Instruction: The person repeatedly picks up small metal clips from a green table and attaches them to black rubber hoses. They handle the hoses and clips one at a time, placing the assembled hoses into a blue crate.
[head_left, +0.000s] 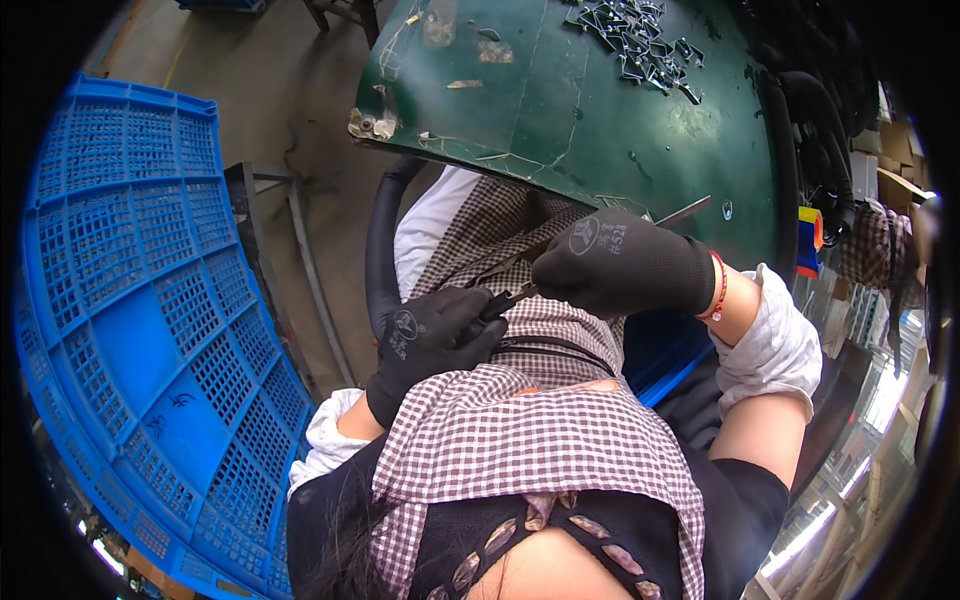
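Observation:
Both hands wear black gloves and meet in front of my checked apron (pixel 520 430). My left hand (pixel 435 338) is closed around a small dark metal piece (pixel 517 296), whose end pokes out past the fingers; most of it is hidden. Just right of it, my right hand (pixel 628 264) is closed in a fist on a narrow flat metal tool (pixel 686 210). That tool's pointed end sticks out beyond the knuckles towards the table; its exact kind is unclear. Where the hands come together, the fingers cover the contact.
A green-topped table (pixel 640 150) with a worn edge lies ahead. Several bent metal clips (pixel 640 45) are heaped at its far side. A large blue plastic crate (pixel 150 330) stands at my left, beside a metal frame (pixel 310 270). Part of a blue container (pixel 665 360) shows below my right forearm.

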